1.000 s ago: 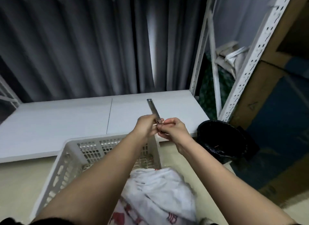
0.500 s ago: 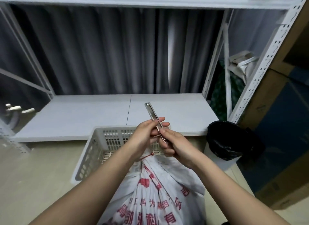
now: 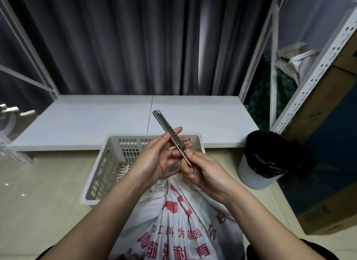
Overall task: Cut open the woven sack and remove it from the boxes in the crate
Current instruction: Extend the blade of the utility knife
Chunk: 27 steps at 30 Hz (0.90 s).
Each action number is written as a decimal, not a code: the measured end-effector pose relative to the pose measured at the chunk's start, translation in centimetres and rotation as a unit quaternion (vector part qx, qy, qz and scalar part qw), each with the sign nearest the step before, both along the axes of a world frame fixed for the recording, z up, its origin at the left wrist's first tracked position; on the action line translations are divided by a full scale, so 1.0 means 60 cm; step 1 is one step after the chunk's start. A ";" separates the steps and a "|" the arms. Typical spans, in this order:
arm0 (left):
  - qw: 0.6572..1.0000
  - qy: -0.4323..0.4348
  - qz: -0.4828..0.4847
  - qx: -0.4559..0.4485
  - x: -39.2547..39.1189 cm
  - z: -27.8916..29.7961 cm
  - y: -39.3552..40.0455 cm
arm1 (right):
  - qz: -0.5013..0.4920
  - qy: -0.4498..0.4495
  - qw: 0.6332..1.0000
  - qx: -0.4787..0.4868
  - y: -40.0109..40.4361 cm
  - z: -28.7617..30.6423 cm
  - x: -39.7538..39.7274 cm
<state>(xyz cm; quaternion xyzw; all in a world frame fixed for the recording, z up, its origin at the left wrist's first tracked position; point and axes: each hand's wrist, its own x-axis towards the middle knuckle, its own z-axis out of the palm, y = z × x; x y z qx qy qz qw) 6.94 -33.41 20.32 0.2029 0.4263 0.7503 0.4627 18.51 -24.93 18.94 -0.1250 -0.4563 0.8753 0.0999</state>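
Woven sack: white with red print, it stands in the crate with its neck gathered and tied; no cut is visible on it and the boxes inside cannot be seen; I judge the task is only at its start
Crate: pale plastic with holes in the walls, on the floor in front of a low white shelf
Left hand: fingers curled loosely round the middle of the utility knife, thumb on its upper side
Utility knife: slim metal body, held tilted above the sack neck, not touching it; I cannot tell if the blade is out
Right hand: pinches the near end of the knife; it is just above the tied neck
What is left: cutting the sack, then pulling it off the boxes
Bin: black liner, on the floor to the right, well apart from the sack
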 end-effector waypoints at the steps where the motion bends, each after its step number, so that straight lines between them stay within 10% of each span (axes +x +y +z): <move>1: 1.000 0.005 0.006 0.006 -0.002 0.000 -0.002 | -0.002 0.001 1.000 0.012 0.000 0.001 0.000; 27: 0.998 0.000 -0.002 -0.065 0.031 -0.006 -0.004 | 0.004 -0.021 1.000 -0.008 -0.031 0.008 0.014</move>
